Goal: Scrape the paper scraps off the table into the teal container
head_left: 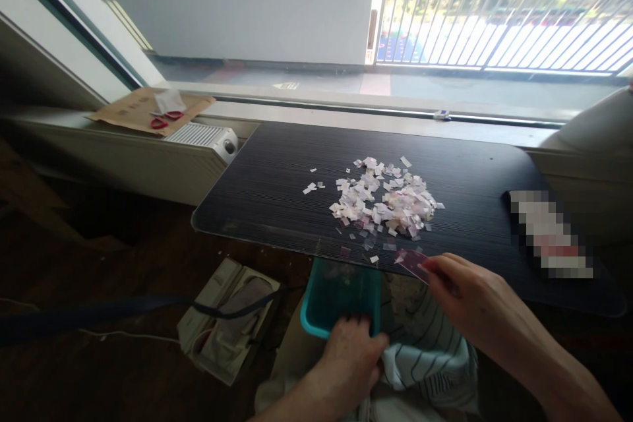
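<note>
Between the fingertips of my right hand (pixel 467 293) is a thin, see-through pink plastic sheet (pixel 412 263). Its far end touches the near edge of the dark table (pixel 267 175), beside a few loose bits. A heap of small white and pinkish cut pieces (pixel 405 206) lies on the tabletop just beyond. My left hand (pixel 349 353) grips the rim of a teal plastic container (pixel 316 326) below the table edge, its fingers bent over into it. A few pale bits show inside. To its right stands another container lined with a striped plastic bag (pixel 430 369).
A dark case, partly pixelated (pixel 548 237), lies at the table's right. An open pale box (pixel 227 323) sits on the floor at left, with a dark strap (pixel 148 306) crossing in front. Red-handled scissors (pixel 165 120) rest on a brown envelope (pixel 133 105) by the window.
</note>
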{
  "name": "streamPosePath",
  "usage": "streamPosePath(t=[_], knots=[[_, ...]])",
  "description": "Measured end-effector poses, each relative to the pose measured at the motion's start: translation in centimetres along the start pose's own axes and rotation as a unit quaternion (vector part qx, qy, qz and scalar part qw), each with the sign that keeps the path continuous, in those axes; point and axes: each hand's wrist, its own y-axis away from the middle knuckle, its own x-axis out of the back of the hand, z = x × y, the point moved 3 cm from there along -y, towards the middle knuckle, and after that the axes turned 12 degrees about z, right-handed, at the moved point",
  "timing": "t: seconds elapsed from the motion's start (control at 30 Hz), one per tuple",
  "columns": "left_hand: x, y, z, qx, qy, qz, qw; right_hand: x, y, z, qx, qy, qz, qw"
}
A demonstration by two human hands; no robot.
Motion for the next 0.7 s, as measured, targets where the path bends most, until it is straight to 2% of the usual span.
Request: streamPosePath(t=[0.13,0.27,0.37,0.53,0.7], knots=[[-0.1,-0.1,0.0,-0.003,-0.002,0.000,1.000,0.1,0.0,-0.8,0.003,-0.023,0.014,1.000],[-0.2,-0.1,0.0,-0.006,-0.008,-0.001,1.000,-0.9,-1.0,-2.5,0.015,-0.056,-0.010,0.998],[-0.3,-0.1,0.0,-0.002,-0.010,0.000,1.000,-1.1,-1.1,-2.3,0.010,-0.051,-0.023,0.998],[-0.4,-0.1,-0.2,0.002,-0.008,0.000,1.000,-0.5,-0.2,-0.9,-0.003,-0.043,0.008,0.999],[-0.3,-0.2,-0.1,-0.003,-0.009,-0.003,1.000,-1.0,-0.5,-2.2,0.008,-0.078,-0.008,0.997]])
